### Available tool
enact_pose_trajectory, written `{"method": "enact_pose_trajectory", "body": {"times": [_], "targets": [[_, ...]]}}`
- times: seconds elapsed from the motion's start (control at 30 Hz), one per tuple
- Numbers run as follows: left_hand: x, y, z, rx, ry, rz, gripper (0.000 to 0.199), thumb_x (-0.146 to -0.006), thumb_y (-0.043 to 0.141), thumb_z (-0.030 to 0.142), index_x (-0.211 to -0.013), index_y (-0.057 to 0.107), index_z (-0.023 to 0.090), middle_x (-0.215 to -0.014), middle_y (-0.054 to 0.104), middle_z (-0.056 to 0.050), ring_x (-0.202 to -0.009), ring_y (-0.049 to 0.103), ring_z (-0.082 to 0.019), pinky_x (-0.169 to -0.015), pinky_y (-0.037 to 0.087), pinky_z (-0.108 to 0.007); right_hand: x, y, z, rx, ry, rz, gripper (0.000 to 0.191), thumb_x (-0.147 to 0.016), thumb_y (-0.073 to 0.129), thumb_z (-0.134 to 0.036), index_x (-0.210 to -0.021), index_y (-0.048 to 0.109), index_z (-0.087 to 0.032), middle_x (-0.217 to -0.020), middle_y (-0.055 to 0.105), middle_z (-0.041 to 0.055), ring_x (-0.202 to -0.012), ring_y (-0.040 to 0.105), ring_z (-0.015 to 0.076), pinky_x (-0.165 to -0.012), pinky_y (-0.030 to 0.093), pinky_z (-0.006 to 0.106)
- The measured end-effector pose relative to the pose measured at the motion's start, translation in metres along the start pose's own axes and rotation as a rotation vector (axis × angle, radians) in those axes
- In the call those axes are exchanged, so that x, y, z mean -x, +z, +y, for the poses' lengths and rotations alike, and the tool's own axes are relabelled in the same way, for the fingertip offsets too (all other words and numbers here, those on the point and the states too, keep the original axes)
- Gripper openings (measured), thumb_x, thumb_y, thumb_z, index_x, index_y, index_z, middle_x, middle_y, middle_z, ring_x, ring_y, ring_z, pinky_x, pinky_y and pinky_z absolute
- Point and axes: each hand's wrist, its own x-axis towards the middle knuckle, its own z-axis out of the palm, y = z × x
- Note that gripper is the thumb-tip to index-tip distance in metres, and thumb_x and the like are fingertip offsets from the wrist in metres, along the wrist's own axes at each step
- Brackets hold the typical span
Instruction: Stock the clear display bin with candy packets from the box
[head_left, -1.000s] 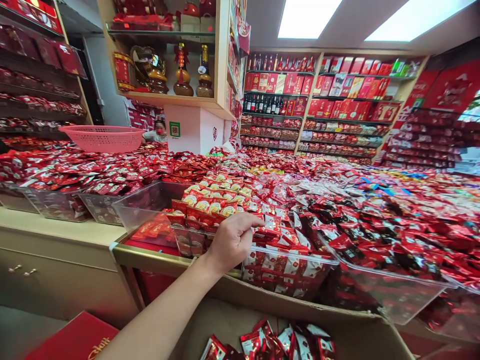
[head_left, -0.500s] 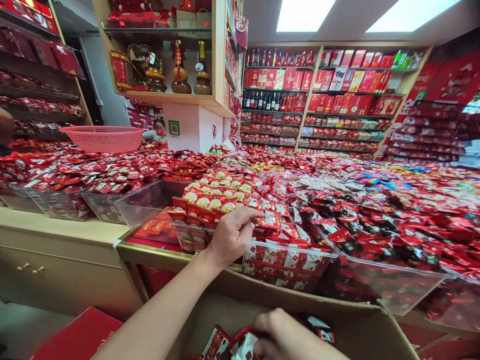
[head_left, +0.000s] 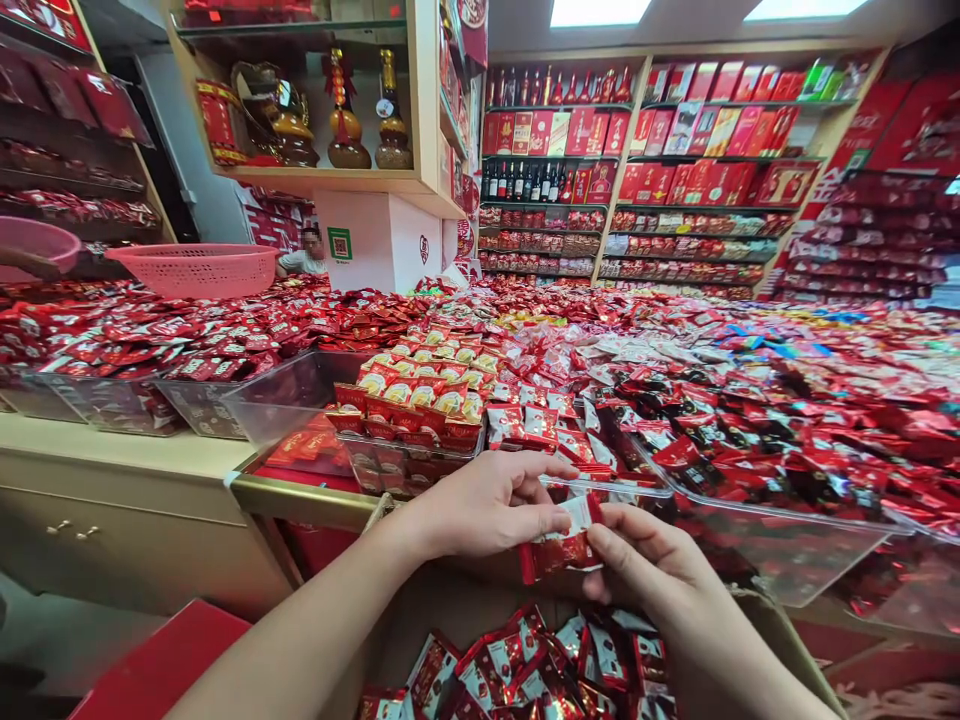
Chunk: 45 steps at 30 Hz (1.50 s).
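Observation:
In the head view my left hand [head_left: 487, 505] and my right hand [head_left: 664, 560] meet over an open cardboard box [head_left: 442, 590]. Between them is a small red and white wrapped candy packet [head_left: 562, 545]; whether more lie stacked behind it is hidden. My left thumb presses on its face, while my right thumb and fingers pinch its right edge. Loose packets of similar look [head_left: 510, 660] fill the bottom of the box. Just behind my hands stands a clear plastic bin [head_left: 637, 490], with upright rows of red and white packets [head_left: 521, 425] in it.
Left of that bin sit gold-and-red packets [head_left: 420, 385] in rows. Heaps of wrapped sweets [head_left: 750, 420] spread right and back. A pink basket [head_left: 199, 272] rests on the left heap. Another person's hand [head_left: 30, 262] is at a second pink basket [head_left: 52, 240]. A cabinet [head_left: 300, 180] overhangs the counter.
My right hand has risen from the box to my left hand, and both now hold a packet. The second pink basket has come into view at the left edge.

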Motion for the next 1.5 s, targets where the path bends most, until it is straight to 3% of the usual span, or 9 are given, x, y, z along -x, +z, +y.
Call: {"method": "enact_pose_trajectory", "body": {"times": [0.13, 0.47, 0.57, 0.73, 0.83, 1.1, 1.23, 1.37, 1.5], "targets": [[-0.006, 0.001, -0.005, 0.019, -0.003, 0.038, 0.036, -0.076, 0.051, 0.024, -0.112, 0.048, 0.018, -0.063, 0.050, 0.004, -0.054, 0.043, -0.007, -0.052, 0.034, -0.018, -0.001, 0.002, 0.001, -0.050, 0.025, 0.016, 0.021, -0.075, 0.060, -0.035, -0.090, 0.057, -0.021, -0.076, 0.061, -0.0011, -0.057, 0.056, 0.0077, -0.054, 0.044, 0.020], [0.004, -0.009, 0.001, -0.073, -0.151, -0.081, 0.032, -0.069, 0.060, 0.031, -0.098, 0.055, 0.017, -0.062, 0.055, 0.003, -0.049, 0.045, -0.006, -0.045, 0.034, -0.016, -0.004, 0.012, 0.011, -0.055, 0.021, -0.151, 0.020, -0.073, 0.063, -0.032, -0.081, 0.054, -0.017, -0.066, 0.053, -0.0037, -0.050, 0.044, 0.0042, -0.046, 0.037, 0.016], [0.005, -0.016, 0.001, -0.127, -0.124, 0.062, 0.024, -0.075, 0.054, 0.034, -0.092, 0.057, 0.017, -0.060, 0.056, 0.002, -0.051, 0.049, -0.008, -0.047, 0.037, -0.018, -0.002, 0.017, 0.012, -0.020, 0.040, -0.191, 0.021, -0.072, 0.063, -0.033, -0.080, 0.054, -0.016, -0.071, 0.057, -0.0011, -0.059, 0.046, 0.0072, -0.050, 0.037, 0.018], [-0.003, -0.026, -0.009, -0.439, 0.193, 0.560, 0.015, -0.078, 0.051, 0.025, -0.088, 0.060, 0.018, -0.087, 0.062, -0.002, -0.081, 0.055, -0.014, -0.074, 0.042, -0.026, 0.001, 0.019, 0.020, 0.216, -0.011, -0.235, 0.014, -0.076, 0.058, -0.029, -0.079, 0.056, -0.015, -0.071, 0.057, -0.0003, -0.065, 0.047, 0.0107, -0.059, 0.038, 0.021], [-0.009, -0.027, -0.019, -0.599, 0.265, 0.568, 0.019, -0.076, 0.055, 0.022, -0.094, 0.060, 0.019, -0.092, 0.063, -0.002, -0.087, 0.053, -0.015, -0.080, 0.041, -0.029, 0.002, 0.020, 0.024, 0.392, -0.040, -0.265, 0.015, -0.077, 0.054, -0.029, -0.079, 0.058, -0.014, -0.071, 0.058, 0.0014, -0.065, 0.048, 0.0129, -0.059, 0.038, 0.023], [-0.013, -0.026, -0.032, -0.723, 0.183, 0.619, 0.020, -0.079, 0.049, 0.016, -0.094, 0.063, 0.019, -0.087, 0.066, -0.001, -0.082, 0.054, -0.015, -0.076, 0.042, -0.028, 0.001, 0.023, 0.025, 0.601, -0.044, -0.261, 0.019, -0.077, 0.051, -0.031, -0.068, 0.055, -0.014, -0.062, 0.054, 0.0006, -0.058, 0.044, 0.0118, -0.053, 0.035, 0.021], [-0.014, -0.028, -0.035, -0.723, 0.155, 0.637, 0.020, -0.079, 0.048, 0.016, -0.093, 0.062, 0.019, -0.087, 0.065, -0.002, -0.082, 0.054, -0.016, -0.076, 0.043, -0.029, 0.000, 0.022, 0.026, 0.516, -0.090, -0.237, 0.017, -0.077, 0.049, -0.029, -0.066, 0.048, -0.016, -0.076, 0.059, 0.0050, -0.068, 0.049, 0.0143, -0.062, 0.039, 0.024], [-0.015, -0.028, -0.037, -0.711, 0.144, 0.643, 0.019, -0.079, 0.048, 0.016, -0.090, 0.063, 0.020, -0.086, 0.065, -0.002, -0.081, 0.055, -0.016, -0.076, 0.043, -0.029, 0.002, 0.026, 0.025, 0.408, -0.038, -0.264, 0.004, -0.074, 0.045, -0.019, -0.072, 0.041, -0.018, -0.063, 0.046, -0.0029, -0.055, 0.041, 0.0098, -0.050, 0.034, 0.021], [-0.014, -0.028, -0.037, -0.698, 0.150, 0.651, 0.019, -0.078, 0.049, 0.015, -0.090, 0.063, 0.019, -0.087, 0.065, -0.001, -0.082, 0.056, -0.015, -0.076, 0.043, -0.028, 0.006, 0.027, 0.017, 0.553, -0.096, -0.216, 0.009, -0.070, 0.037, -0.012, -0.071, 0.042, -0.018, -0.062, 0.042, -0.0038, -0.056, 0.038, 0.0096, -0.052, 0.034, 0.020]]}}
